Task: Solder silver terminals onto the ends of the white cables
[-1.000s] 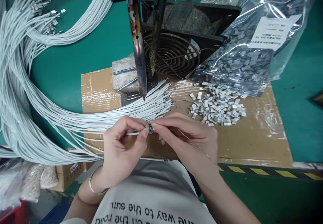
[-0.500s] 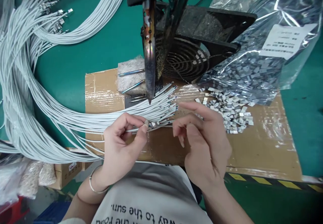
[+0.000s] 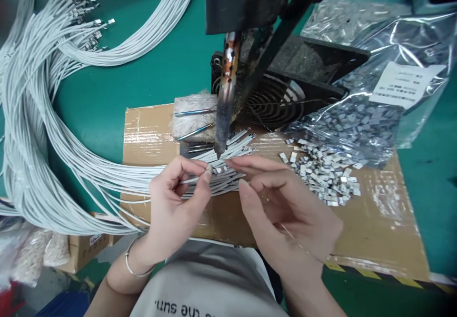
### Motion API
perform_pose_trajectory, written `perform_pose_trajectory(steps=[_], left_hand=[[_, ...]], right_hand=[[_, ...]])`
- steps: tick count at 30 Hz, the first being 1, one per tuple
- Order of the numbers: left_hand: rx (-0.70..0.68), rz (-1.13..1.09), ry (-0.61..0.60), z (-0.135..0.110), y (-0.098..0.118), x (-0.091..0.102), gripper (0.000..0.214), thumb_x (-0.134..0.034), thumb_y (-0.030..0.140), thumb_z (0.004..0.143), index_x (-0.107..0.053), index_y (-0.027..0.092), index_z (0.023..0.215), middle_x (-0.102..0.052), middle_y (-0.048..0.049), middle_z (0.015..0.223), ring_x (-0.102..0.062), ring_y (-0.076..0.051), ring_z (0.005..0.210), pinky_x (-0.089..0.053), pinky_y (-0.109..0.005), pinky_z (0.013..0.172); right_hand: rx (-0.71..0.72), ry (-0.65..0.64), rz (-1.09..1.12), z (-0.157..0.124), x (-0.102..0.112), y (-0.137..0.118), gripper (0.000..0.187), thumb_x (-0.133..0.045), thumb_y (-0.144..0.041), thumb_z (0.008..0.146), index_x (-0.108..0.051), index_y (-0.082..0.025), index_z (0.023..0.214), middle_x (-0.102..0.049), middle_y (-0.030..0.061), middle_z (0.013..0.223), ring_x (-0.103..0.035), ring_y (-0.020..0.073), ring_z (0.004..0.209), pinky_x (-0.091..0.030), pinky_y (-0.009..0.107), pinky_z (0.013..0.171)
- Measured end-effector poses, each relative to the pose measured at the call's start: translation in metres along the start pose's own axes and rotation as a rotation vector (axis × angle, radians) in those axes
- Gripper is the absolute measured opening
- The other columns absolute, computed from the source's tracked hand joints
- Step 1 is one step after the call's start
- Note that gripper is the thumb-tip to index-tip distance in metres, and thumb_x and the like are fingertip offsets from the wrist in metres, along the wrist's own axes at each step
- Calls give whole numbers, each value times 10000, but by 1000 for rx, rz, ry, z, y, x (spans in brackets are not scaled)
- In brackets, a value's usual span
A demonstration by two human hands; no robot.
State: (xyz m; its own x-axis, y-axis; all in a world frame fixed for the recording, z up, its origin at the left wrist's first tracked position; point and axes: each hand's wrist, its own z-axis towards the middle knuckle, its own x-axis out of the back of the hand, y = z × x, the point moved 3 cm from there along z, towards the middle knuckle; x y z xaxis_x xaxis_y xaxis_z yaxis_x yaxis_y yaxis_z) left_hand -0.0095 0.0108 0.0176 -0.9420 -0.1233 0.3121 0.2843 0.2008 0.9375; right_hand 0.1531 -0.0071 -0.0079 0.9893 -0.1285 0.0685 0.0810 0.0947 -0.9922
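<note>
A person's left hand (image 3: 176, 203) pinches a white cable (image 3: 188, 180) between thumb and forefinger, a small metal-tipped end (image 3: 219, 170) poking out toward the right hand (image 3: 293, 212). That hand's thumb and forefinger stand parted near the tip; whether its grip holds the thin wire (image 3: 288, 232) along the palm cannot be told. Beneath the soldering iron (image 3: 226, 103), bundled cables (image 3: 135, 172) fan across cardboard (image 3: 378, 231) on a green table (image 3: 103, 86), beside a pile of loose connectors (image 3: 330, 174).
</note>
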Motion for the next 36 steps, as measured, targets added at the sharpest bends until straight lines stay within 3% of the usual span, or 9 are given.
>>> perform_pose_trajectory(steps=[11,17,23,36], left_hand=[[-42,-13,37,9,6,-5,151,-769,140,898,-685,212,795,-798,-40,857,-711,-156,735,-506,-224,561],[-66,-13,63,13,7,-7,137,-775,134,892,-702,209,804,-792,-34,860,-668,-137,669,-477,-227,535],[-84,-4,62,12,8,-7,152,-750,126,922,-693,218,815,-802,-27,901,-669,-137,703,-456,-231,534],[-98,-10,76,10,9,-6,150,-772,148,920,-696,218,811,-810,-41,920,-684,-146,711,-481,-227,543]], right_hand=[[-96,89,70,6,-5,-4,209,-686,-85,965,-623,-255,861,-846,49,1185,-835,218,1026,-671,378,938],[-119,116,85,11,-8,-5,210,-705,-97,960,-624,-253,845,-849,58,1192,-834,240,1046,-667,434,990],[-118,135,105,12,-10,-9,221,-713,-82,953,-641,-253,834,-853,29,1181,-834,205,1036,-667,375,981],[-75,137,99,12,-9,-12,205,-701,-104,977,-646,-253,848,-849,56,1188,-838,228,1041,-691,401,964]])
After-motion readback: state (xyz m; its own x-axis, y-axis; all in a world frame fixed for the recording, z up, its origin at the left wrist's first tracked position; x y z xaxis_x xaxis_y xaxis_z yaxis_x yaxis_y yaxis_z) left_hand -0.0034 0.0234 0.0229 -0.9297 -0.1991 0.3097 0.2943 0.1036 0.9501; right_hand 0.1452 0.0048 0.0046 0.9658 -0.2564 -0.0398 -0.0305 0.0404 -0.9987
